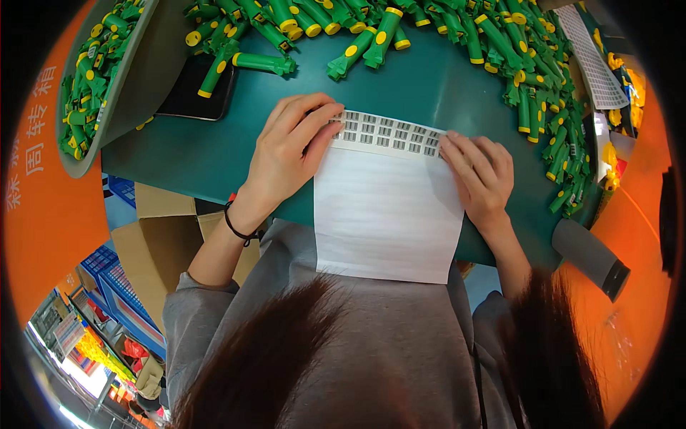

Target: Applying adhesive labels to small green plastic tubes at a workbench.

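A white sticker sheet [389, 214] hangs over the near edge of the green table, with a few rows of small black-printed labels along its far end and a bare white lower part. My left hand [289, 146] pinches its far left corner between thumb and fingers. At the far right corner, my right hand [480, 175] grips the sheet with the fingers bent over its edge. Beyond the sheet lie many green plastic pieces with yellow round ends [384, 37]; none of them is in my hands.
A grey bin [136, 79] full of the same green pieces stands at the left, beside a dark phone-like slab [193, 89]. More pieces heap along the right [532, 107]. A grey cylinder [589, 257] lies at the right; an open cardboard box [168, 243] sits below the table's left.
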`<state>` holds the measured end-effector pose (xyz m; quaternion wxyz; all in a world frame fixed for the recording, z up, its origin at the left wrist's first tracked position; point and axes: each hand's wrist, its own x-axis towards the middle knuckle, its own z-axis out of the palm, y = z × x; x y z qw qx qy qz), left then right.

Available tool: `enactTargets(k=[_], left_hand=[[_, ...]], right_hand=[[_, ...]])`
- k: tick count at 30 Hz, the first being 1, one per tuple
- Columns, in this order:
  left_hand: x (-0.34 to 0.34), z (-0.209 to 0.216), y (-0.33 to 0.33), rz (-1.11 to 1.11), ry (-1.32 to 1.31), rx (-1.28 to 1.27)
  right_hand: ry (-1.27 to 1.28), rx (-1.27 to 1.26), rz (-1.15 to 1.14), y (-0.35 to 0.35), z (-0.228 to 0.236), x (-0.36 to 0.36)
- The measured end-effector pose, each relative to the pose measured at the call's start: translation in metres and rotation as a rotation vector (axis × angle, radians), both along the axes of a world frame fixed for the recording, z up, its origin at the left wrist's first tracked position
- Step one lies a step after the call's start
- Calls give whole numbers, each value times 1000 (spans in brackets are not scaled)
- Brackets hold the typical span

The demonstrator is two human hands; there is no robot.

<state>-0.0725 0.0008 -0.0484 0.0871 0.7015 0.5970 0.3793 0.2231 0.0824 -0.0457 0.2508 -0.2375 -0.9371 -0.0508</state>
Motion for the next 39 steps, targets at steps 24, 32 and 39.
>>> enactTargets(k=[24, 32, 39], left_hand=[[2, 3, 1, 1, 19, -28], [2, 3, 1, -10, 26, 8], [2, 4, 1, 2, 22, 4]], right_hand=[[-85, 32, -124, -8, 3, 28], [73, -81, -186, -9, -1, 28], [-67, 45, -106, -7, -1, 20]])
